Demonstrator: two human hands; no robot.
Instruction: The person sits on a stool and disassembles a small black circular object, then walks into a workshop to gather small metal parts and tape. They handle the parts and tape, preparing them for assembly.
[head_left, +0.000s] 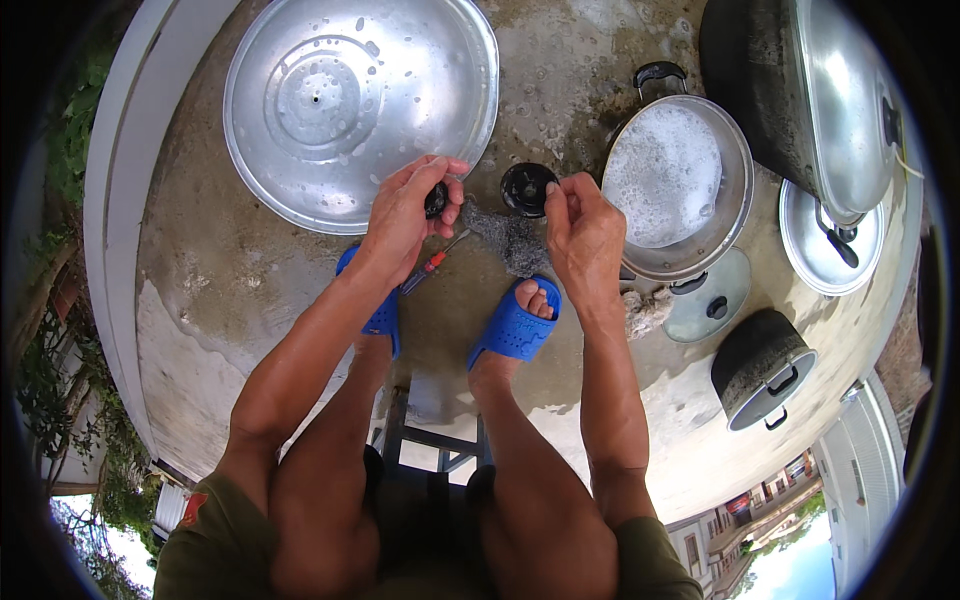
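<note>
My left hand (410,210) grips a small black knob (436,199) between thumb and fingers, just below the rim of a large round metal lid (340,100) lying wet on the concrete. My right hand (582,230) holds the edge of a black round knob piece (526,188) with its fingertips. Between and below the hands lies a grey steel-wool scourer (510,240). A red-handled screwdriver (432,264) lies on the ground under my left hand, beside my blue sandals (515,325).
A metal pot (735,215) full of soapy foam stands right of my hands. A glass lid (712,295), a sooty pot on its side (760,365), a small metal lid (830,240) and a big blackened pot with lid (800,90) lie further right. A white wall edge (120,200) runs along the left.
</note>
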